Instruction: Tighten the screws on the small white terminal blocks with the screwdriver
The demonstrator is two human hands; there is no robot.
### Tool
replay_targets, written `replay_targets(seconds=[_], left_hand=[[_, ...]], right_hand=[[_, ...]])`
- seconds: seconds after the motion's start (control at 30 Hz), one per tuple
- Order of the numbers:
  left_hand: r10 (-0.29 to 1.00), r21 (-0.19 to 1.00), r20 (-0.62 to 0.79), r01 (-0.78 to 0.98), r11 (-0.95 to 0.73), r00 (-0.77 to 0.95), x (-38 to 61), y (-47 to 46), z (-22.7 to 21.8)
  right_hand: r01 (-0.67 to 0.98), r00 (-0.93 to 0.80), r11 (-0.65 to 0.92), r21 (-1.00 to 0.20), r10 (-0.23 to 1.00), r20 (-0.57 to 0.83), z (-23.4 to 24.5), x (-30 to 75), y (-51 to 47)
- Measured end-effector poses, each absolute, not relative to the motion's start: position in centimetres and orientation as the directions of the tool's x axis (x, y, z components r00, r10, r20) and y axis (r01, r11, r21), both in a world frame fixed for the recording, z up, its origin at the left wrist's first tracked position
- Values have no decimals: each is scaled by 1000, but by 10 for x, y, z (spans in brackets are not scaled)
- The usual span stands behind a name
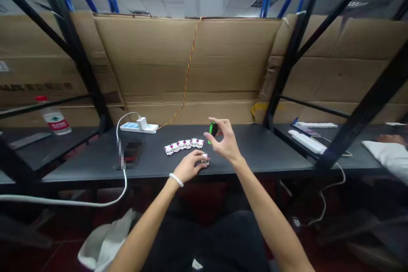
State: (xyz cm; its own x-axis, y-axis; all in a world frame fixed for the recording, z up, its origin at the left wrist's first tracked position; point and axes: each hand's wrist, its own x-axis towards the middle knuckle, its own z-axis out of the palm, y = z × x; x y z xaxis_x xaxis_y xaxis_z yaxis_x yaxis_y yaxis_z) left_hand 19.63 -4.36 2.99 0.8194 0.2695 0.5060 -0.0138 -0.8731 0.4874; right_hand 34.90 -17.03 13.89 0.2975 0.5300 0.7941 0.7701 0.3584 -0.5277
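My right hand (225,140) pinches the green-and-black handle of a small screwdriver (211,132), held upright with its tip pointing down. The tip meets a small white part (205,159) that my left hand (191,165) holds down on the dark table (255,153); a white bead bracelet is on that wrist. Just beyond my hands lies a curved row of several small white-and-magenta parts (184,144).
A white power strip with a charger (139,126) and its cable sits at the back left. A blurred dark object (130,155) lies left of the row. A bottle (54,117) stands far left. Another person's arm (387,146) and white devices (307,140) are right. Cardboard walls the back.
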Motion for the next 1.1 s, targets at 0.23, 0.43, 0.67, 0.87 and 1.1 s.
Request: replay_targets(seconds=[0.23,0.43,0.67,0.87,1.1], left_hand=[[284,500,489,1,-866,825,197,-44,30],[294,506,487,9,-863,822,196,-45,32],[343,534,471,46,-844,813,193,-49,40],[340,470,481,90,-878,808,197,-49,45],[271,308,465,133,-942,843,204,-44,46]], right_hand=[[701,339,412,-582,525,781,127,362,-166],[678,398,410,-610,493,773,121,370,-167],[660,436,418,-624,463,771,119,380,-173],[635,471,421,-648,453,757,114,392,-179],[631,485,411,-658,452,748,112,395,-184]])
